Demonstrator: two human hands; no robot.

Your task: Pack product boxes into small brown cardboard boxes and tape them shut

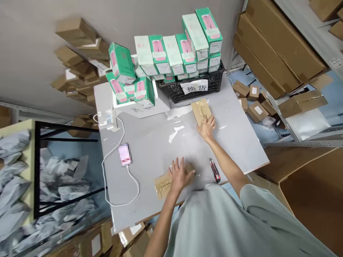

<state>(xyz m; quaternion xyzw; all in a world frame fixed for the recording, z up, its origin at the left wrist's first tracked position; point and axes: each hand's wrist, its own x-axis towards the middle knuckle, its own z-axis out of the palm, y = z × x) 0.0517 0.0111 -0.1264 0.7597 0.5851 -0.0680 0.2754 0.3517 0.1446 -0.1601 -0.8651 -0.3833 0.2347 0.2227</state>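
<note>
Near the table's front edge lies a small taped cardboard box. My left hand is over it with fingers spread, hiding its middle; I cannot tell how firmly it touches. Farther forward, a second small taped cardboard box is by the black crate. My right hand grips that box's near end, thumb on the left and fingers bent over the top. Between my right forearm and my body lies a red and black box cutter.
Green and white product boxes are piled in a black crate and a white container at the table's back. A phone with a white cable lies left. Shelving with cartons stands right; grey parcels fill a rack left.
</note>
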